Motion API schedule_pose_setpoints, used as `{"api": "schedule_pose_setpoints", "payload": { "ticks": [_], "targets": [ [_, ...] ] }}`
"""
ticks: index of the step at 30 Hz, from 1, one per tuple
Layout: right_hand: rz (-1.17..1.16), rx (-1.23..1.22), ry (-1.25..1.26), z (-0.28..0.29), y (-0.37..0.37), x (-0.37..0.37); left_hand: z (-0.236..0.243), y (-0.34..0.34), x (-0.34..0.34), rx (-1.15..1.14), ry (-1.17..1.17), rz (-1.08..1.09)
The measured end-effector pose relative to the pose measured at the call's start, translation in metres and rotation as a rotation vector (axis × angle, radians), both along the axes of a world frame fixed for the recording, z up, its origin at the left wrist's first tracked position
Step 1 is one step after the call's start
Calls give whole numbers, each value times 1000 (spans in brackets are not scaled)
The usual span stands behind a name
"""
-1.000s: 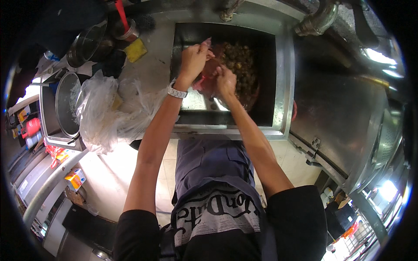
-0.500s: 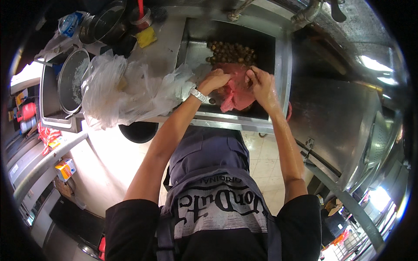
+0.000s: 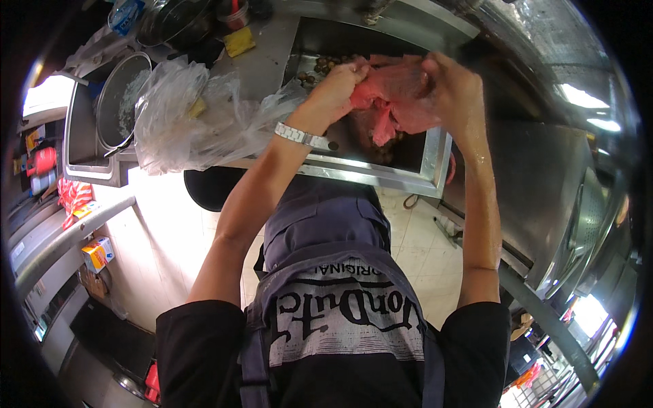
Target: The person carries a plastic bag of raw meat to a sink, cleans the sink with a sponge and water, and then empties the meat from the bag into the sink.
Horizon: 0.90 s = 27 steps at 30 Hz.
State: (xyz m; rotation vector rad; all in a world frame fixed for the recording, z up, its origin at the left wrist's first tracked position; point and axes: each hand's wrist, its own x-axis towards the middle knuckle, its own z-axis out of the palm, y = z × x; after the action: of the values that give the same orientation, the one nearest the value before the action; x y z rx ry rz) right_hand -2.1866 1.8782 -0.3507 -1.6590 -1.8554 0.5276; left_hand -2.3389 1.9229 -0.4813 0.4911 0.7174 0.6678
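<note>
A thin pink plastic bag point(image 3: 401, 88) is stretched between my two hands above the metal sink point(image 3: 430, 166). My left hand point(image 3: 335, 94), with a white watch on the wrist, grips the bag's left side. On the opposite side, my right hand point(image 3: 457, 95) has its fingers closed round the bag's edge. Small round brown pieces that look like shellfish point(image 3: 325, 65) lie in the sink behind the bag, partly hidden by it. A few more show below the bag, near the sink's front. What is inside the bag cannot be made out.
A crumpled clear plastic bag point(image 3: 173, 126) covers the counter left of the sink. Beyond it stand a large round pan point(image 3: 122, 102), a dark pot point(image 3: 180, 27) and a yellow sponge point(image 3: 239, 42). Metal panels point(image 3: 527, 180) are at the right.
Both hands have raised the pink bag and spread it wider, the right hand moving up and to the right. The bag now covers more of the brown pieces.
</note>
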Motion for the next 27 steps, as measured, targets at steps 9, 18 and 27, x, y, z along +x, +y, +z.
{"api": "schedule_pose_setpoints", "payload": {
  "ticks": [9, 18, 27],
  "targets": [
    [-157, 201, -4, 58, -6, 12, 76, 21, -1, 218, -121, -24],
    [-119, 628, -74, 74, -10, 26, 119, 15, 10, 391, -130, 42],
    [-354, 294, 11, -1, -17, 53, 24, 17, 3, 544, 405, -177]
  ]
}}
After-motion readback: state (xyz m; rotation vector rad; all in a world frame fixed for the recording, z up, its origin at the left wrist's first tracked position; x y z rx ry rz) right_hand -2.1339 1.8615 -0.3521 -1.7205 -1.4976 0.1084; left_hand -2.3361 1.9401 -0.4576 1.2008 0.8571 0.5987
